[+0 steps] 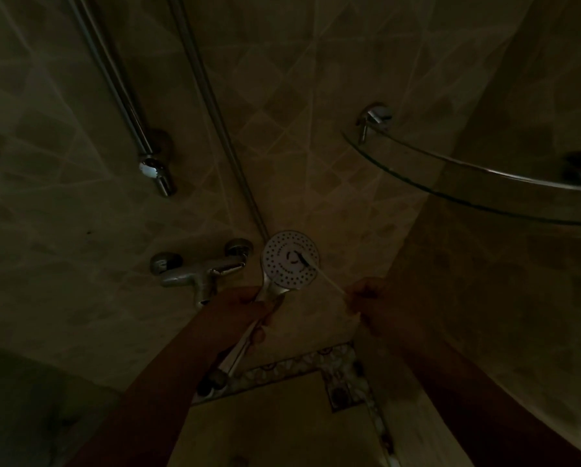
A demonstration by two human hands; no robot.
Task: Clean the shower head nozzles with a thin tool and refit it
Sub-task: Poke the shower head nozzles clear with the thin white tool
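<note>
Head view, very dim; no legible writing. Left hand [248,306] grips the chrome handle of a round white shower head [289,258], lower centre, its dotted nozzle face toward the camera. Right hand [369,299] pinches a thin pale stick [327,279], tip on the face near centre. Chrome mixer tap [198,271] just left; curved glass shelf [467,183] upper right; tiled wall [299,129].

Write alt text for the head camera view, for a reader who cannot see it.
In a dim tiled shower, the left hand holds a handheld shower head by its handle, face towards the camera, while the right hand pokes a thin stick at its face. A chrome mixer tap is to the left, a glass corner shelf to the upper right.
</note>
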